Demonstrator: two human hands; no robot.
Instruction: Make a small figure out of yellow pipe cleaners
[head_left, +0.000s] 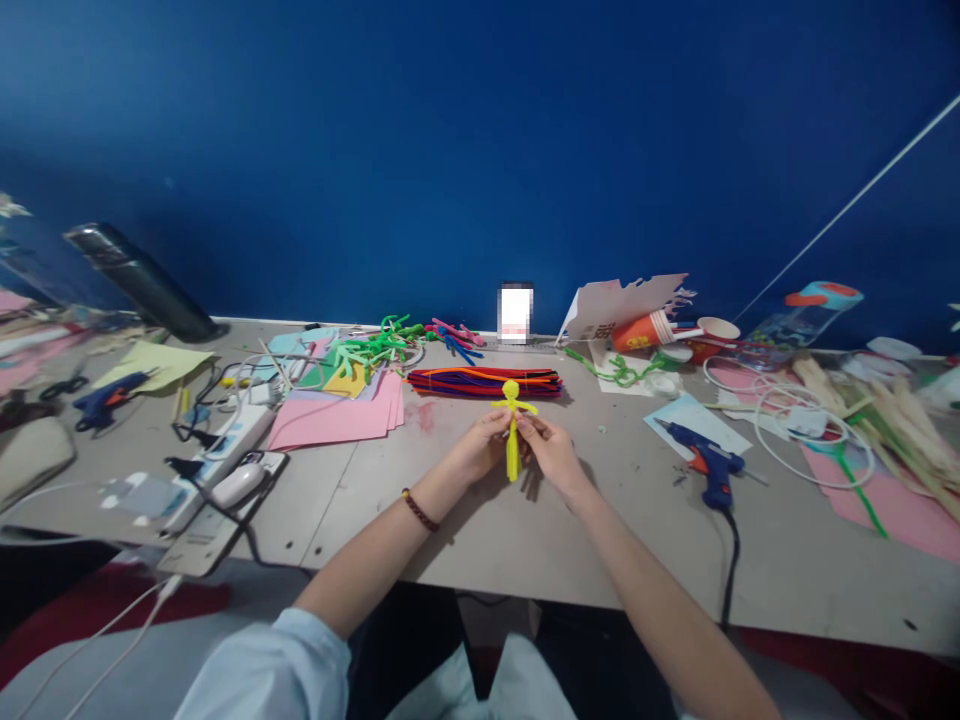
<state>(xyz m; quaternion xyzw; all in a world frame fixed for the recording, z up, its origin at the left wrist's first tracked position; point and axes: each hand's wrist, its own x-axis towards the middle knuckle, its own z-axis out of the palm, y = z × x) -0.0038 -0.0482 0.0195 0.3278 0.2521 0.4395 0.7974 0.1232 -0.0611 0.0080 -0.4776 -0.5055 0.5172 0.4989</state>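
Observation:
A small yellow pipe-cleaner figure (513,455) is held upright above the table, with a round head, two arms spread sideways and a long lower body. My left hand (486,444) pinches it from the left, just under its arm. From the right, my right hand (553,450) grips it at about the same height, fingertips close to those of the other hand. Just behind the figure's head lies a bundle of red, orange and purple pipe cleaners (465,383).
Pink paper (330,420), green pipe cleaners (375,348), a power strip (225,450) and a phone (217,525) are on the left. A blue glue gun (712,465) with a trailing cord, paper cups (643,331) and a white cable (780,465) lie on the right.

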